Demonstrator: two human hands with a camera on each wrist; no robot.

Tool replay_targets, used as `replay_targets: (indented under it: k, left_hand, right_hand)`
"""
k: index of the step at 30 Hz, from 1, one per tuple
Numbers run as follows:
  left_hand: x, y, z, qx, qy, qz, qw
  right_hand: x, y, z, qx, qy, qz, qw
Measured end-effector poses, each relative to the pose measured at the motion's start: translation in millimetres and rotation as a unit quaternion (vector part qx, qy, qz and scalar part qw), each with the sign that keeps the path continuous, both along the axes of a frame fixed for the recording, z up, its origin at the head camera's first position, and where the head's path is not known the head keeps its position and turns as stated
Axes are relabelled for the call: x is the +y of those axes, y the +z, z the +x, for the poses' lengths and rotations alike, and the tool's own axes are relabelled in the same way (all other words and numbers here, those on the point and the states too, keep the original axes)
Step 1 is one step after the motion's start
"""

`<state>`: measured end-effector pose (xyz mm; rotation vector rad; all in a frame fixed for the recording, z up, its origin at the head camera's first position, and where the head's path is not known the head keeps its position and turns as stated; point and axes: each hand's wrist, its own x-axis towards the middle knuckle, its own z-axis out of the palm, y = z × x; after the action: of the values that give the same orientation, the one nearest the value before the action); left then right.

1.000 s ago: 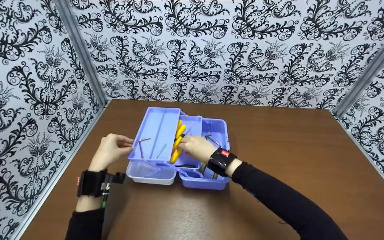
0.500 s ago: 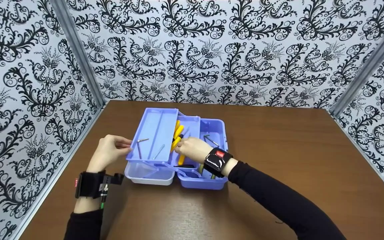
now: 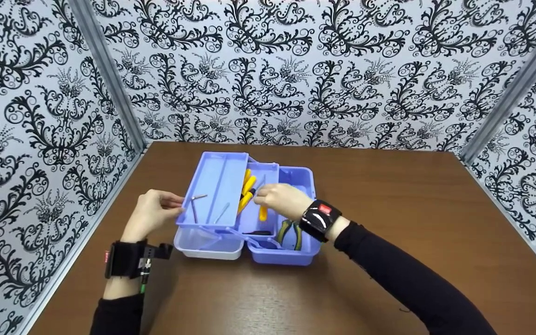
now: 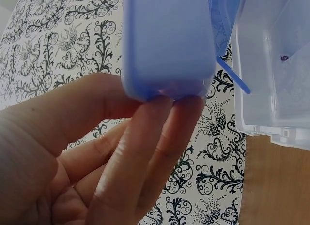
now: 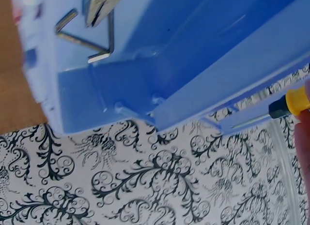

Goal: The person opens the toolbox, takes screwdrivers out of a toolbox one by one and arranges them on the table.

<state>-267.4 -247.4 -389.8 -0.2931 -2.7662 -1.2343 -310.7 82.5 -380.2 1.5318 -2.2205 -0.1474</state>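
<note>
A lilac fold-out toolbox (image 3: 279, 258) stands on the table with its trays spread. My left hand (image 3: 153, 211) pinches the left edge of the upper tray (image 3: 224, 170), thumb on one side and fingers on the other in the left wrist view. My right hand (image 3: 283, 200) grips a screwdriver (image 5: 292, 102) by its yellow and black handle, above the right edge of the middle tray. Its thin metal shaft shows in the right wrist view. More yellow-handled tools (image 3: 248, 186) lie in the middle tray, beside a black-handled tool (image 3: 257, 232).
Pliers (image 3: 297, 238) with green and yellow handles lie in the deep bottom compartment, with L-shaped hex keys (image 5: 82, 40) close by. Thin metal pieces (image 3: 194, 210) rest in the upper tray. A whitish translucent lid (image 3: 210, 252) sits under that tray. Patterned walls (image 3: 296, 70) enclose the table.
My right hand has drawn the screwdriver away from the other yellow-handled tools, moving right and up. The pliers' handles have come into fuller view. My left hand has stayed on the tray edge.
</note>
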Motion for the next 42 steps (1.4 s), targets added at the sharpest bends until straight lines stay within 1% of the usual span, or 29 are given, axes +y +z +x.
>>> replay_targets:
  k: [4, 9, 11, 15, 18, 21, 25, 32, 37, 42]
  left_hand:
    - [-2.3, 0.4, 0.3, 0.004, 0.005, -0.002, 1.0]
    - [-1.7, 0.2, 0.5, 0.005, 0.003, 0.001, 1.0]
    - [-1.2, 0.0, 0.5, 0.007, 0.002, 0.001, 1.0]
    - [0.8, 0.0, 0.7, 0.011, 0.005, -0.001, 0.9999]
    - [1.3, -0.1, 0.6, 0.009, 0.004, 0.0, 0.9999]
    - [0.6, -0.4, 0.2, 0.005, 0.003, 0.002, 1.0]
    - [-0.4, 0.5, 0.6, 0.001, 0.003, 0.005, 1.0]
    - [-0.9, 1.4, 0.7, 0.005, 0.003, 0.003, 1.0]
    - [-0.2, -0.1, 0.8, 0.004, 0.003, 0.001, 1.0]
    - [-0.4, -0.1, 0.6, 0.006, 0.004, -0.003, 1.0]
  right_hand:
    - [12.5, 1.9, -3.7, 0.031, 0.032, -0.031, 0.999]
    - [33.4, 1.2, -3.0, 0.047, 0.061, -0.06, 0.995]
    - [43.3, -0.3, -0.9, 0.05, 0.068, -0.068, 0.994]
    - [64.9, -5.5, 2.5, 0.069, 0.075, -0.083, 0.991]
    - [80.4, -11.0, 1.5, 0.086, 0.079, -0.101, 0.988]
    - [95.4, -16.4, -0.8, 0.091, 0.082, -0.117, 0.986]
    - [114.4, -22.2, -2.0, 0.084, 0.077, -0.126, 0.985]
    - [141.9, -35.8, -4.6, 0.05, 0.058, -0.131, 0.988]
    - [160.1, -52.8, -5.0, 0.047, 0.036, -0.114, 0.992]
    - [169.7, -68.6, -6.8, 0.02, 0.005, -0.081, 0.997]
